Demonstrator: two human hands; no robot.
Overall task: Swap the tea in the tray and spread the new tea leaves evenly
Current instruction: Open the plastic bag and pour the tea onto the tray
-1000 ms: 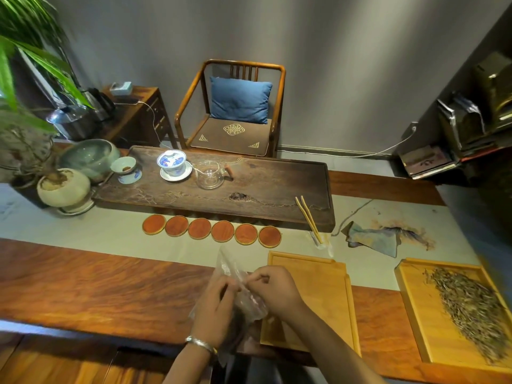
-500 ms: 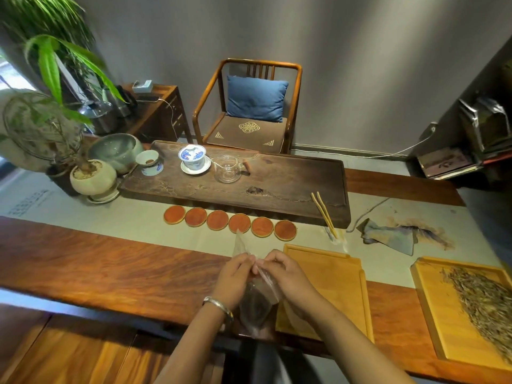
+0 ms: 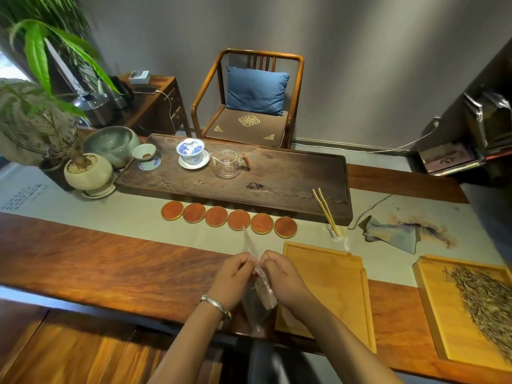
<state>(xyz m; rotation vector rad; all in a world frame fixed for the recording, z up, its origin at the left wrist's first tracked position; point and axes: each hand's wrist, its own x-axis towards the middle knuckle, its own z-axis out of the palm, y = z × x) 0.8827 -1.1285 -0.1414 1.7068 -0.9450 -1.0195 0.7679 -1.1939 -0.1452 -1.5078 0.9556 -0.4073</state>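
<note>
Two hands pinch one clear bag of dark tea at lower centre, beside two bamboo trays.

The left hand (image 3: 235,275) and right hand (image 3: 282,275) each pinch the top of the plastic bag (image 3: 259,297), which holds dark leaves. The bare tray (image 3: 327,284) lies just right of it; the tray at lower right (image 3: 432,309) holds pale tea leaves (image 3: 484,300). Six round coasters (image 3: 228,217) line the centre, below one dark tea board (image 3: 291,176) bearing one lidded cup (image 3: 191,151) and one glass pitcher (image 3: 228,163).

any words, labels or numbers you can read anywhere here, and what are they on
None can be read.
Table runner, left end: columns of small dark characters, too small and blurred to read.
Seat cushion: gold ornament, a pattern and no text.
Plastic bag held in both hands: no label legible.
</note>
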